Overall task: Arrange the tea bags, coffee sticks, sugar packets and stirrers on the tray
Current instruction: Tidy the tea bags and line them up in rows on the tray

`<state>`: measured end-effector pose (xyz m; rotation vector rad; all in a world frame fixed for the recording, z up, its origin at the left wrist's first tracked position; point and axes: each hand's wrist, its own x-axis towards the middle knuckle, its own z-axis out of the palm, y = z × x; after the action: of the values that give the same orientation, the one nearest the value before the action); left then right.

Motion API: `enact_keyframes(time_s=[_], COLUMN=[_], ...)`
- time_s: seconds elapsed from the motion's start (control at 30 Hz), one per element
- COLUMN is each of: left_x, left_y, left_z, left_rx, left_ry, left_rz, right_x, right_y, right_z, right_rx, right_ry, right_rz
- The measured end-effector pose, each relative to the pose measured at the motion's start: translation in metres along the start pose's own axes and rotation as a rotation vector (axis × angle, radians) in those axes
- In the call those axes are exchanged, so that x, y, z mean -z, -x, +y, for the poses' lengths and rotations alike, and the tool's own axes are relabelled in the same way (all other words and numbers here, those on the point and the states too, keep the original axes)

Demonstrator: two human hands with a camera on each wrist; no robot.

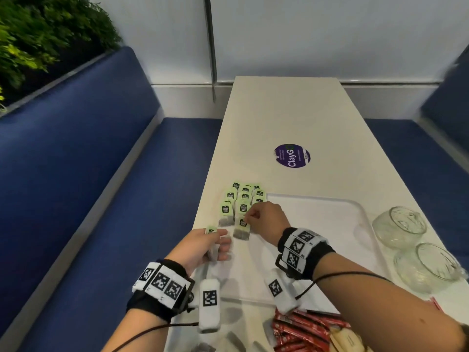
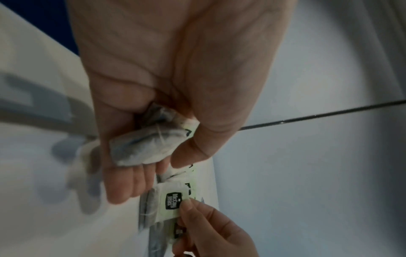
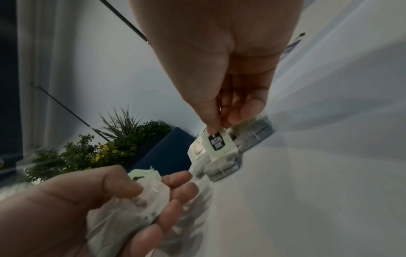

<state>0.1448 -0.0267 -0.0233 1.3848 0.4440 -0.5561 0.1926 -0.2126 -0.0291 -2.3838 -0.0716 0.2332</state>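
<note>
Hands each grip tea bags: left [image 1: 203,246], right [image 1: 266,219]; glass bowls [image 1: 399,226] flank tray [image 1: 317,212].

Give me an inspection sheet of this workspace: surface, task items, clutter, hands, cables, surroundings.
Surface: white table bearing a round purple sticker.
Job's things: clear tray on the table; green-tagged tea bags in rows at its far left corner; red coffee sticks piled at the near edge; sugar packets and stirrers not identifiable.
Clutter: two glass bowls to the right of the tray.
Hands: left hand holds a tea bag; right hand pinches the tag of another tea bag at the rows.
Cables: thin black cord running from each wristband.
Surroundings: blue bench seats, white wall, green plants.
</note>
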Motion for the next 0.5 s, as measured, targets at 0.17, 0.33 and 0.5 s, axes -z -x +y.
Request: enact_keyframes(time_s=[0.17,0.33,0.5], left_x=[0.000,0.001,-0.009], left_y=[-0.006,-0.006,0.001], left_z=[0.000,-0.003,-0.002], left_rx=[0.009,0.005,-0.109], left_ry=[0.082,0.106,-0.028], left_rz=[-0.020,-0.027,-0.022], right_x=[0.006,0.005,0.008], right_y=[-0.014,-0.015,0.000], right_z=[-0.008,-0.004,0.000], right_rx=[0.022,-0.003,0.054], right_ry=[0.083,0.045,-0.115], right_rz=[0.007,0.031,0.077])
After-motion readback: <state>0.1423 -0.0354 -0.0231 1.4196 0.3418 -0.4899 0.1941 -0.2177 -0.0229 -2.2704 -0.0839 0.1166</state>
